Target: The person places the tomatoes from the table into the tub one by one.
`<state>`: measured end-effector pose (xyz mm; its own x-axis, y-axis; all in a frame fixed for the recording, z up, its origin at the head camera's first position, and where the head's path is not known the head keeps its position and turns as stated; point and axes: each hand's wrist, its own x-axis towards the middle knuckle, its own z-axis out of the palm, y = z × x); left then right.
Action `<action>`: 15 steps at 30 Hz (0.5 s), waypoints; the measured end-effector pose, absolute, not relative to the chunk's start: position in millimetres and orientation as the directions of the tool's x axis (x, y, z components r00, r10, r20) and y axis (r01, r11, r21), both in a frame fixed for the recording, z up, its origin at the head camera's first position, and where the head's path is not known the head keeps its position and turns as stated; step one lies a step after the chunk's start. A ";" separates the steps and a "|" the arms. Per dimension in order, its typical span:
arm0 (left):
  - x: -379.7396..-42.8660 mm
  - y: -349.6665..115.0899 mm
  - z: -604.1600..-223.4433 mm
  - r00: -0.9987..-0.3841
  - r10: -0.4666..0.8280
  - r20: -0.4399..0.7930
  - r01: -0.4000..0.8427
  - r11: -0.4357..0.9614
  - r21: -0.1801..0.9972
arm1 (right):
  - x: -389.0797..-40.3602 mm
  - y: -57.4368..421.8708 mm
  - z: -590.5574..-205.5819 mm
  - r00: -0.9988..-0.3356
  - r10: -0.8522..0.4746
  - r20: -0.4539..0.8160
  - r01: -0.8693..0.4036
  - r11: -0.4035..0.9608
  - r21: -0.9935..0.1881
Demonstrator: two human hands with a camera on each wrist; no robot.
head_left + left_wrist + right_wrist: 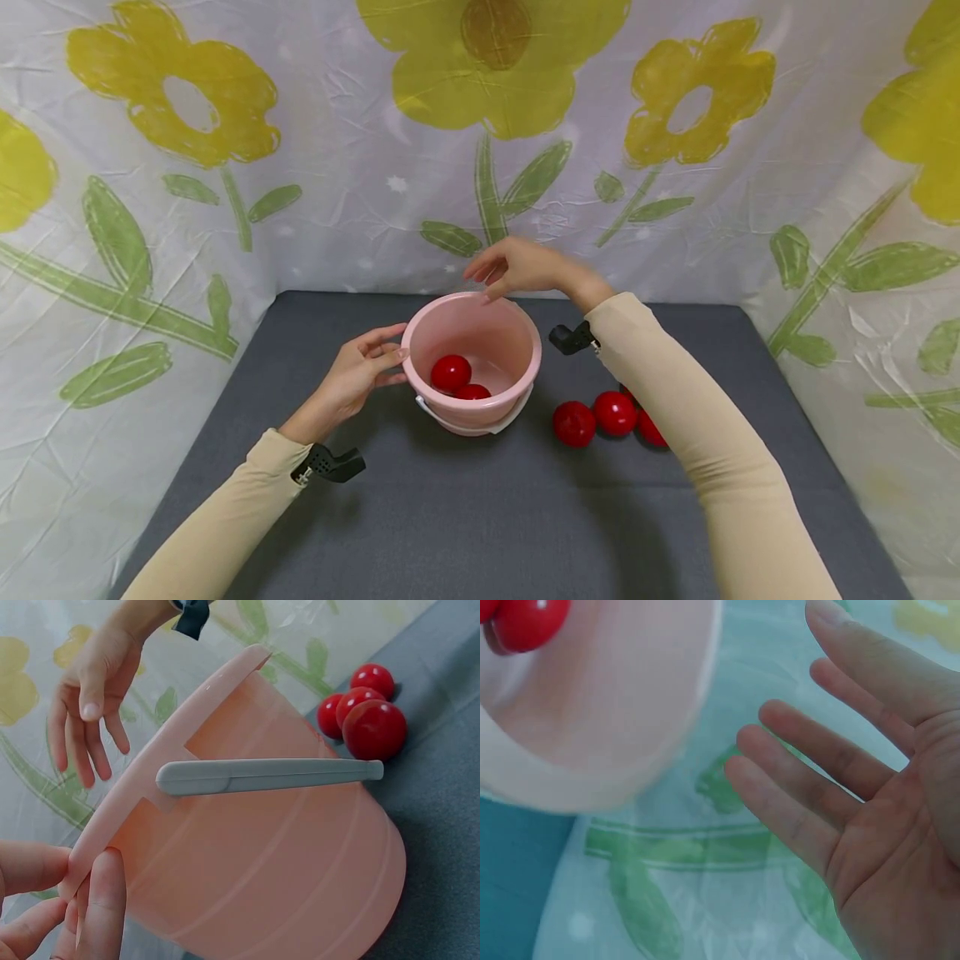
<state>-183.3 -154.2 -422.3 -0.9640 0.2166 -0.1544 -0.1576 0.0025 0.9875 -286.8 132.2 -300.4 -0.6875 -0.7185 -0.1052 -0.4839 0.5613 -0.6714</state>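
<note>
A pink bucket stands on the dark cloth, and two red balls show at its bottom. My left hand pinches the bucket's rim on the left side, thumb and fingers on either side of the lip in the left wrist view. Over the far right part of the rim hovers my right hand. Its fingers are loosely spread and the palm holds nothing, as the right wrist view shows. The bucket's pale handle hangs down against its outer wall.
To the right of the bucket lie several more red balls close together, partly covered by my right sleeve in the head view. Behind the dark tablecloth hangs a white curtain with yellow flowers, which also runs along both sides.
</note>
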 end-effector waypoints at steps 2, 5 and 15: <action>-183.1 -154.4 -422.4 -0.964 0.216 -0.155 -0.159 0.002 0.987 | -286.7 138.6 -293.8 -0.702 -0.705 -0.097 -0.476 0.566 -0.674; -182.7 -153.5 -422.0 -0.965 0.210 -0.158 -0.162 0.002 0.987 | -285.3 150.6 -287.5 -0.721 -0.688 -0.085 -0.460 0.567 -0.683; -182.9 -153.6 -422.2 -0.968 0.208 -0.144 -0.147 0.001 0.989 | -273.5 200.1 -290.4 -0.788 -0.611 -0.078 -0.397 0.601 -0.694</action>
